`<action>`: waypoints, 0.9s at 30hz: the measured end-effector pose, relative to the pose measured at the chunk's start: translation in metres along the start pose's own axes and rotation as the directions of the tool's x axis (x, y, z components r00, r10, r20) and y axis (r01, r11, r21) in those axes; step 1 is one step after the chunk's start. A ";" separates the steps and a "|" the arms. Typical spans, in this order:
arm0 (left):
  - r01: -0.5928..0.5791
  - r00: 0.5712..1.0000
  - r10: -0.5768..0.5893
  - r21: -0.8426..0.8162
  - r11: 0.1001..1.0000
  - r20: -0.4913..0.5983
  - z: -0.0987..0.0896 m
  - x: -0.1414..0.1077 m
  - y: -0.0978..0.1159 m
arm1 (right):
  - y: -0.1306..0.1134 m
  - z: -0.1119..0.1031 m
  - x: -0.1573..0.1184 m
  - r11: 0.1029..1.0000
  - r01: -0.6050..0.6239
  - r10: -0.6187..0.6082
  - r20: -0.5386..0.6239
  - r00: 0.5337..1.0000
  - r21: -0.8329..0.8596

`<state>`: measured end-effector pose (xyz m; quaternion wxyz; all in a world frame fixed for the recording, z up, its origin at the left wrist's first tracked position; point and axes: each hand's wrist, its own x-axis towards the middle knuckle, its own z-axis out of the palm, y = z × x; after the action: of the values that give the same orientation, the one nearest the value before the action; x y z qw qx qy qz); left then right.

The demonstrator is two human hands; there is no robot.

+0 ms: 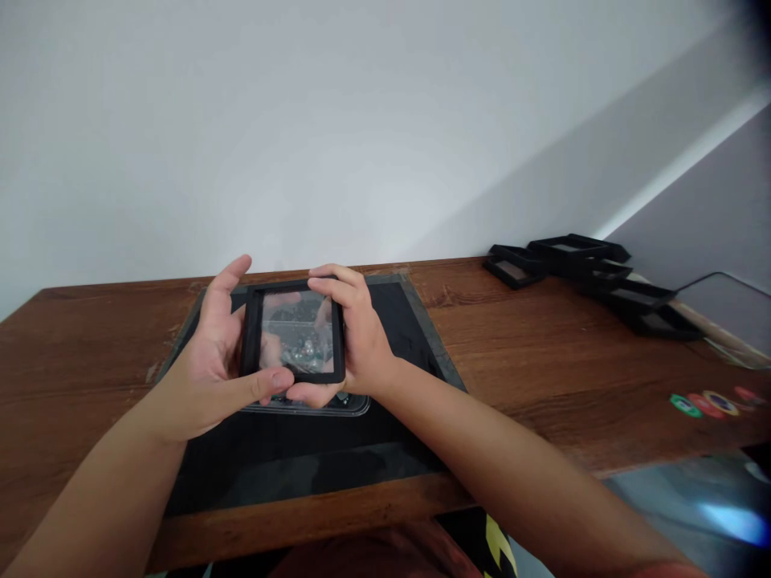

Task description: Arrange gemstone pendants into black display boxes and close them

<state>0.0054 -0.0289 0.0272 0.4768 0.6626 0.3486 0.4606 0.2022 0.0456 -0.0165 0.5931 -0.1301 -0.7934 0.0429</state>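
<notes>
A square black frame (252,337) with a clear see-through pane is held up between both hands, tilted toward me. My right hand (360,333) is closed round its right side, fingertips on the top edge and thumb at the bottom. My left hand (214,345) grips the left side, its thumb along the lower left corner and one finger stretched up and away. Other left fingers show behind the pane. Below lies a clear tray (340,408), mostly hidden; small shiny bits show through the pane, too blurred to name.
A black mat (301,466) lies on the wooden table (511,361) beneath the hands. Several black frames (584,265) are heaped at the back right, near a thin cable (723,275). Several colourful round pieces (714,404) lie at the right edge. A white wall (361,120) stands behind.
</notes>
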 end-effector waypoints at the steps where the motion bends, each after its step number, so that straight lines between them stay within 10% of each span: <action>1: -0.001 1.000 0.001 -0.010 1.000 0.002 0.001 0.000 0.000 | 0.000 0.000 0.000 1.000 -0.004 0.004 -0.002 1.000 0.001; 27: -0.031 0.999 0.033 0.065 0.997 -0.030 0.000 -0.001 -0.001 | 0.003 0.002 -0.001 0.999 -0.045 0.045 0.007 0.999 0.005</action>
<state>0.0045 -0.0297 0.0255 0.4423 0.6758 0.3600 0.4671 0.2015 0.0483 -0.0189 0.5897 -0.1464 -0.7921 0.0587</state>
